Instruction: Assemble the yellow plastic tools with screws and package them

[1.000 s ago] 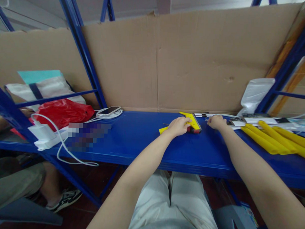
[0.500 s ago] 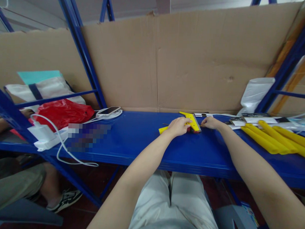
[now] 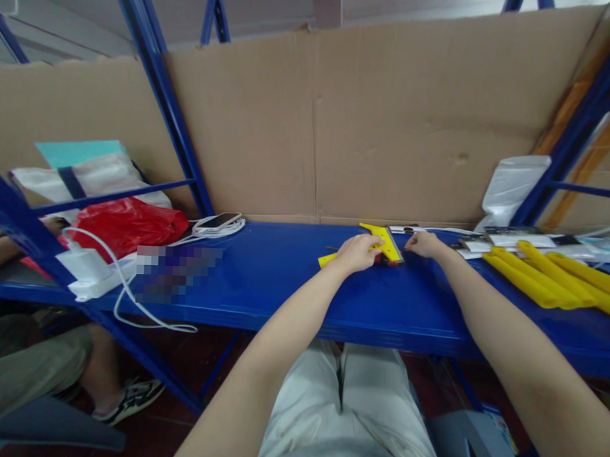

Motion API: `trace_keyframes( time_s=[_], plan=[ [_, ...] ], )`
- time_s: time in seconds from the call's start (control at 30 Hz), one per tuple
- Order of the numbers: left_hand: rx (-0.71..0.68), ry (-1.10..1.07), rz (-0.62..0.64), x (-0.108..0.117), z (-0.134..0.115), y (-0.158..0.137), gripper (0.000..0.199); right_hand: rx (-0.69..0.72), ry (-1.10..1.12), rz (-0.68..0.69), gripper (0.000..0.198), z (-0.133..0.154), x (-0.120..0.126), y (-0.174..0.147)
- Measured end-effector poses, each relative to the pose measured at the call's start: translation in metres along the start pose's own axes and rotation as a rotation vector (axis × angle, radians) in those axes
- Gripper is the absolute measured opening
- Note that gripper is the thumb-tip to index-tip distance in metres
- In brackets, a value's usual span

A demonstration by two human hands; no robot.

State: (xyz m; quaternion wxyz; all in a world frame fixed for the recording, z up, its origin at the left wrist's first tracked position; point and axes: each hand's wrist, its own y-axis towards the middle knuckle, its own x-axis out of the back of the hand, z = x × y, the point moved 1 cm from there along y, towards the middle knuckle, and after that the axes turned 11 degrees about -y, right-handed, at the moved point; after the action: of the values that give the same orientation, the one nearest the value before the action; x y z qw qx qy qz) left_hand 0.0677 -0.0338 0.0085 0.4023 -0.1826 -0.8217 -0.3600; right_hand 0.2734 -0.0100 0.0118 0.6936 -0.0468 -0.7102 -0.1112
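My left hand (image 3: pixel 357 253) is closed around a yellow scraper (image 3: pixel 388 245) on the blue tabletop. Its flared head, with a dark and metallic edge, points right, and its yellow handle end shows left of my wrist. Something dark red lies under the head, mostly hidden. Just right of the scraper's edge, my right hand (image 3: pixel 422 246) has its fingertips pinched together. Whatever lies between them is too small to make out. A thin dark rod end pokes out left of my left hand.
Several yellow handles (image 3: pixel 548 277) lie at right, beside white and black packs (image 3: pixel 515 239). A phone (image 3: pixel 224 221) on coiled white cable, a red bag (image 3: pixel 129 226) and a white power strip (image 3: pixel 96 281) are at left. Cardboard (image 3: pixel 369 124) backs the blue bench (image 3: pixel 263 274). Another person sits at left.
My right hand has shifted slightly right, a little away from the scraper's edge. My left hand and the scraper have stayed almost still.
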Motion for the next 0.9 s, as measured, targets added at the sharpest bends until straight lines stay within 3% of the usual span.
trace_keyframes(
  time_s=[0.53, 0.9],
  plan=[
    [0.002, 0.008, 0.01, 0.0015, -0.0014, -0.0005, 0.028, 0.139, 0.034, 0.059, 0.014, 0.0026, 0.0046, -0.0035],
    [0.005, -0.006, 0.015, 0.0022, -0.0021, -0.0014, 0.027, 0.128, -0.026, 0.052, 0.014, 0.0097, 0.0039, -0.004]
  ],
)
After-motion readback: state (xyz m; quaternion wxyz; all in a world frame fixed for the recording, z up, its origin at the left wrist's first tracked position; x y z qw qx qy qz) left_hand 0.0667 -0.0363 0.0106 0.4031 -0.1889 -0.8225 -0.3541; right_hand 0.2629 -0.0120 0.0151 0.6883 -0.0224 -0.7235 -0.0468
